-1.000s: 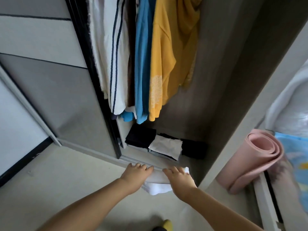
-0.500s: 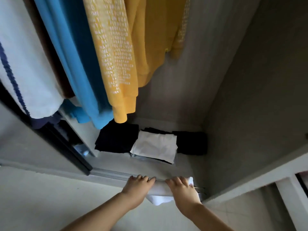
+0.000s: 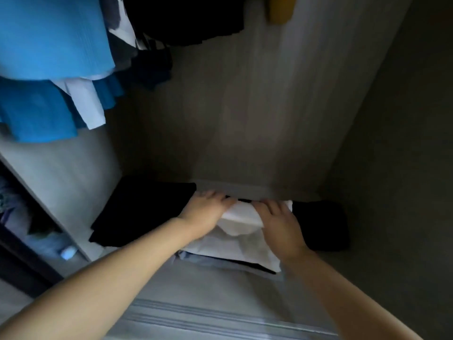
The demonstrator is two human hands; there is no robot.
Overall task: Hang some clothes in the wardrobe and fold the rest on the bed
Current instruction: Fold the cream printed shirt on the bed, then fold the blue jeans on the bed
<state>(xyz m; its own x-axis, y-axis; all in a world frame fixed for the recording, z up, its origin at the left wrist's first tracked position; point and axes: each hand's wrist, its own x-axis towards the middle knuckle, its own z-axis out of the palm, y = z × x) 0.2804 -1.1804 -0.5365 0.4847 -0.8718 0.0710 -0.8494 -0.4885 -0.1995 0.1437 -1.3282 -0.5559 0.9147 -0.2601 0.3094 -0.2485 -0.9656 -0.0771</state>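
Observation:
A folded white garment lies on top of another white folded piece on the wardrobe floor. My left hand holds its left end and my right hand holds its right end, fingers over the top. A black folded stack lies left of the white pile and a dark folded stack lies right of it. Under the white pile a light blue folded item shows.
Blue garments, a white one and dark ones hang above at the left and top. A yellow garment's hem shows at the top. A vertical wardrobe partition stands left; the sliding-door track runs below.
Both hands carried the folded white garment from the wardrobe's front track inward onto the white pile at the back. The view moved deeper into the wardrobe.

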